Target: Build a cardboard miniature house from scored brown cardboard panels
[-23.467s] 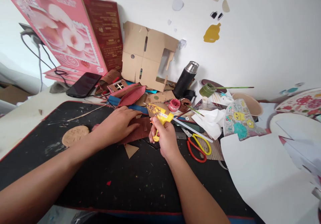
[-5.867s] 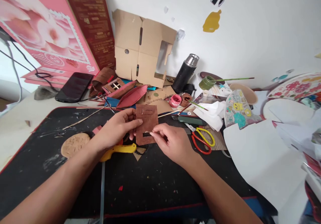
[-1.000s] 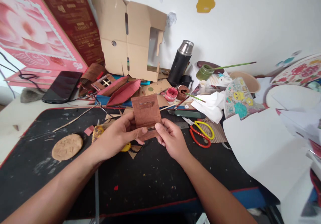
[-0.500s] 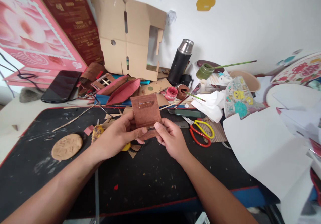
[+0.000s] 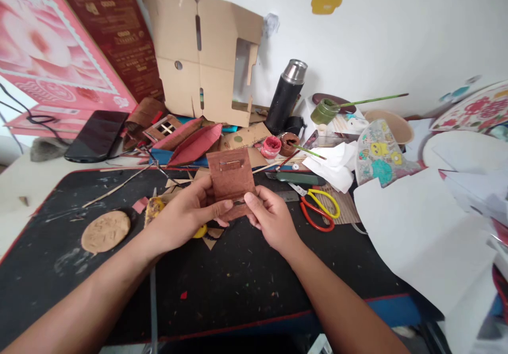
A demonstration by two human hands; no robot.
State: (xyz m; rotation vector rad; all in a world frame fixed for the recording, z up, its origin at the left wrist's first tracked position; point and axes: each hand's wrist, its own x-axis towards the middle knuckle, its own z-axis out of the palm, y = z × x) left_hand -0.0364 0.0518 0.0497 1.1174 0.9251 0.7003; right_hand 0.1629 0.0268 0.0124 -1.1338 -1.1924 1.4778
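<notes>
In the head view, one brown panel (image 5: 231, 177) is clamped near its base by the left hand (image 5: 194, 208) and right hand (image 5: 273, 216) above the black surface (image 5: 222, 285); rightward, three jars (image 5: 271, 146) and one pair of scissors (image 5: 324, 214) are seen.

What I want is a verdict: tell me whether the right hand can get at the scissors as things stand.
Probably yes: the scissors lie to the right hand's right with nothing seen over them, though it would likely have to release the brown piece first.
</notes>
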